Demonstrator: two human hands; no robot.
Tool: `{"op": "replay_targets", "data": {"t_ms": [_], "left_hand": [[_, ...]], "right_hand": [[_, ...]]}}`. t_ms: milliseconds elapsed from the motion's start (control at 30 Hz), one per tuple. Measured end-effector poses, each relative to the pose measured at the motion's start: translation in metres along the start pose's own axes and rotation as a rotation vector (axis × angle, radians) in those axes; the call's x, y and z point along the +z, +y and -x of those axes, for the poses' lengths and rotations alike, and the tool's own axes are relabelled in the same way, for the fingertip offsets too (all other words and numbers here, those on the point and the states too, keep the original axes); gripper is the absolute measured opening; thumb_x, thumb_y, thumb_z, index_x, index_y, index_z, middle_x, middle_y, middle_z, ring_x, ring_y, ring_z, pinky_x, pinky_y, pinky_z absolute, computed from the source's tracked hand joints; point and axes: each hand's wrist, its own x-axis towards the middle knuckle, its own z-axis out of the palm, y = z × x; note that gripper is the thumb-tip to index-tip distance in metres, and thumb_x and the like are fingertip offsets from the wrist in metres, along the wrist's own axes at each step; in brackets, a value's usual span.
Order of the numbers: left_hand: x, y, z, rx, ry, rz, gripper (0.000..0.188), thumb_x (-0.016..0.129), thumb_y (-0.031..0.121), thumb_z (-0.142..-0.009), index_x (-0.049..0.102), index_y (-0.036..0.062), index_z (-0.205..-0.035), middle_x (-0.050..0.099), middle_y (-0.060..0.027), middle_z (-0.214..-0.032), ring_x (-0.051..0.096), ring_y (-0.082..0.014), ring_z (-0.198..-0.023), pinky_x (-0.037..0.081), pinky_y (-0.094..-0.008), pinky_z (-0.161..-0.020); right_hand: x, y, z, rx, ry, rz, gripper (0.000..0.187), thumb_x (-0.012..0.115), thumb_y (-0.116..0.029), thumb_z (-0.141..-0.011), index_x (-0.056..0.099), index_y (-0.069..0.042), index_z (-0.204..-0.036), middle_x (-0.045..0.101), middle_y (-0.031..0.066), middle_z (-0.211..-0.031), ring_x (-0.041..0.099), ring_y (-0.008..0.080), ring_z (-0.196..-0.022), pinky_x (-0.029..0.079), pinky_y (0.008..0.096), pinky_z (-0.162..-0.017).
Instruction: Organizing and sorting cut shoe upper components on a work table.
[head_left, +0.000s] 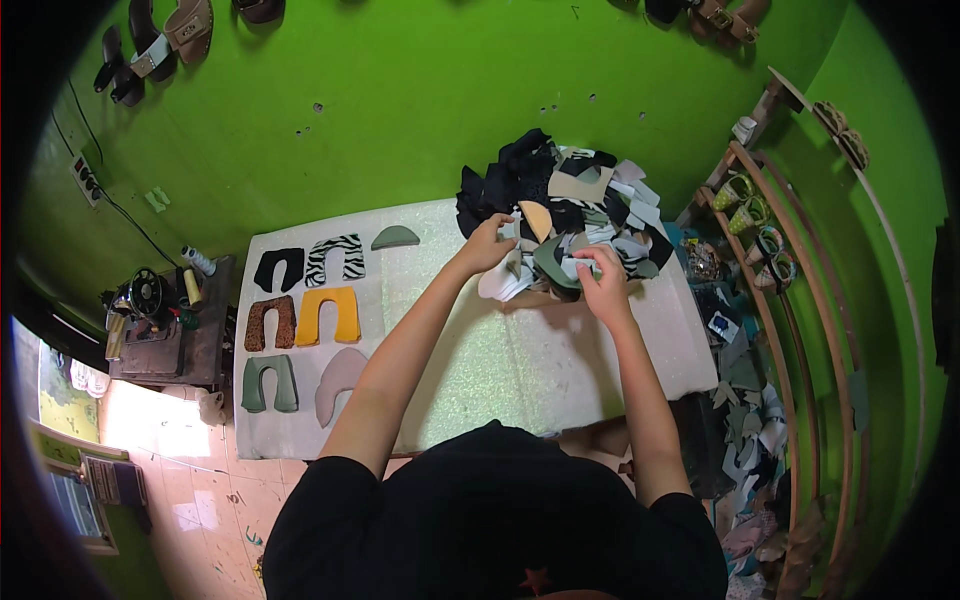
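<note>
A heap of cut shoe-upper pieces [590, 183] in black, grey, white, beige and zebra print lies at the table's far right. My left hand [487, 247] reaches into the heap's left side, its fingers apart beside a tan half-round piece [537, 220]. At the front of the heap, my right hand [604, 284] has thumb and fingers closed at the edge of a curved green piece [552, 264]. Laid out on the left are U-shaped pieces in black [264, 275], zebra [320, 265], leopard [270, 335], yellow [312, 330] and green [255, 395].
The pieces rest on a white-covered table [470, 375] against a green wall. A green half-round piece [396, 237] and a pale pink curved one [338, 383] lie on it too. A sewing machine [146, 295] stands at left. Scraps [745, 440] and a wooden sandal rack [780, 330] are at right.
</note>
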Motion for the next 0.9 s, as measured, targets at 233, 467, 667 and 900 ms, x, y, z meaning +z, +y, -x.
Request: {"op": "replay_targets", "data": {"t_ms": [233, 467, 667, 900], "left_hand": [[0.015, -0.014, -0.077, 0.071, 0.050, -0.252, 0.041, 0.062, 0.019, -0.072, 0.053, -0.0017, -0.106, 0.051, -0.0186, -0.109, 0.050, -0.0282, -0.102, 0.040, -0.0333, -0.088], [0.017, -0.011, -0.124, 0.144, 0.322, -0.314, 0.036, 0.057, 0.009, -0.071, 0.056, 0.0059, -0.107, 0.044, -0.0176, -0.123, 0.041, -0.0325, -0.114, 0.035, -0.0385, -0.094], [0.024, -0.002, -0.137, 0.256, 0.296, -0.815, 0.044, 0.061, 0.013, -0.069, 0.053, 0.0146, -0.112, 0.045, -0.0046, -0.121, 0.038, -0.0261, -0.116, 0.029, -0.0467, -0.096], [0.016, 0.001, -0.140, 0.157, 0.321, -0.861, 0.037, 0.069, 0.021, -0.066, 0.055, 0.0171, -0.100, 0.051, -0.0006, -0.098, 0.045, -0.0221, -0.098, 0.028, -0.0456, -0.087]], "right_hand": [[0.009, 0.053, -0.042, -0.064, -0.083, 0.186, 0.031, 0.060, -0.010, -0.069, 0.055, -0.007, -0.100, 0.048, 0.0123, -0.109, 0.044, 0.0329, -0.100, 0.035, 0.0361, -0.087], [0.031, 0.074, -0.082, -0.078, -0.163, 0.387, 0.040, 0.065, -0.020, -0.067, 0.054, -0.011, -0.104, 0.045, 0.0081, -0.115, 0.034, 0.0293, -0.111, 0.024, 0.0425, -0.094], [0.043, 0.089, -0.125, -0.100, -0.142, 0.402, 0.041, 0.065, -0.020, -0.067, 0.053, -0.012, -0.105, 0.044, 0.0080, -0.115, 0.033, 0.0292, -0.112, 0.021, 0.0446, -0.096], [0.051, 0.098, -0.163, -0.086, -0.121, 0.410, 0.038, 0.064, -0.019, -0.068, 0.053, -0.013, -0.104, 0.044, 0.0077, -0.114, 0.034, 0.0289, -0.112, 0.020, 0.0461, -0.097]]}}
